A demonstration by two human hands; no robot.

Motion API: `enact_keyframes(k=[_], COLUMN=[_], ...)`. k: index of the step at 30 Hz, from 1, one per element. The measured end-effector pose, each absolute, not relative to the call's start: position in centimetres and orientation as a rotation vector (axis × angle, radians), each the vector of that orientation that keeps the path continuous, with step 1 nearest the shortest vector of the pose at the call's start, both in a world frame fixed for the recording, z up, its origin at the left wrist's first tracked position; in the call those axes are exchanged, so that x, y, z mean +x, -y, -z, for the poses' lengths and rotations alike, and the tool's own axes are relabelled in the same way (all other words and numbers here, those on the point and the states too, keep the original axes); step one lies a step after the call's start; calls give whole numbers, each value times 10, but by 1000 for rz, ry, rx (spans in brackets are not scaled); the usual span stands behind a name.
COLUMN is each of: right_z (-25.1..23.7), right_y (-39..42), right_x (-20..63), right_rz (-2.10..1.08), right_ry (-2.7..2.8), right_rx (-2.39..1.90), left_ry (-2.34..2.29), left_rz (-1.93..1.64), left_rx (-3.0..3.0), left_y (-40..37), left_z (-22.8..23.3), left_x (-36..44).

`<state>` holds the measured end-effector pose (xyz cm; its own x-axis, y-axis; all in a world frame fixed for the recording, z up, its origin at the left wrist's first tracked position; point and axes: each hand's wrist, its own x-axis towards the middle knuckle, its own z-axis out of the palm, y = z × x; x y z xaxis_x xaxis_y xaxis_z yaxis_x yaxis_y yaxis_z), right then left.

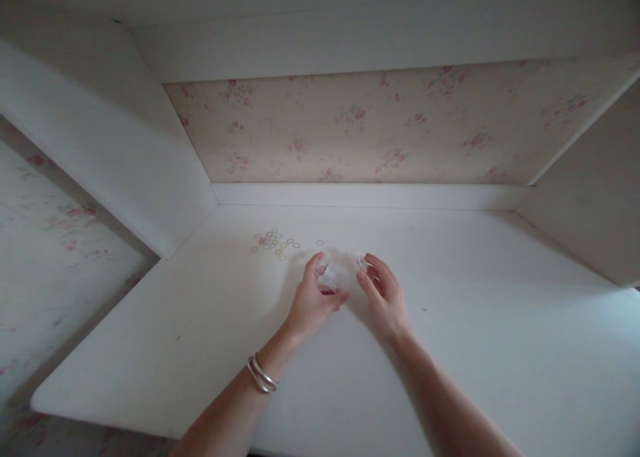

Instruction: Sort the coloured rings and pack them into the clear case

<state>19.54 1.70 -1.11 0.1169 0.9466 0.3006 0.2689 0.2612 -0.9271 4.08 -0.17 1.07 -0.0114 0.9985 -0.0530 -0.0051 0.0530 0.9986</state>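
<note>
One clear plastic item [326, 272] sits gripped between the thumb and fingers of our left hand [311, 304]. Our right hand [387, 296] pinches a smaller clear piece [361, 262] at its fingertips.

White tabletop [500, 357]; small thin rings [268, 242] lie loosely clustered; 1 ring [317, 243] lies apart, rightward.

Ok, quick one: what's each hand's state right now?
Left hand: closed, holding a clear plastic item.
Right hand: closed, holding a clear plastic bit; whether separate, can't tell.
</note>
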Motion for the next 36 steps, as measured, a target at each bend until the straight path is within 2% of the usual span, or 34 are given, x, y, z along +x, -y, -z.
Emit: enact_keyframes(k=[13,22,30,33,36], right_z=[6,5,10,10,8], right_y=[-2,-3,-2,-2,-5], right_x=[185,189,189,188,189], right_rz=[-466,-474,-402,-448,-674], right_ry=[1793,1804,1854,1836,1736], right_rx=[-1113,-1090,-1066,-1038,-1063], left_ry=[-1019,-851,-1072,-1071,-1018], left_rz=[-1096,-1006,-1030,-1035,-1051], left_rx=[1076,913,853,840,849], left_y=[6,14,6,4,4], left_z=[-3,-20,-13,-9,-7], left_x=[46,33,36,36,34])
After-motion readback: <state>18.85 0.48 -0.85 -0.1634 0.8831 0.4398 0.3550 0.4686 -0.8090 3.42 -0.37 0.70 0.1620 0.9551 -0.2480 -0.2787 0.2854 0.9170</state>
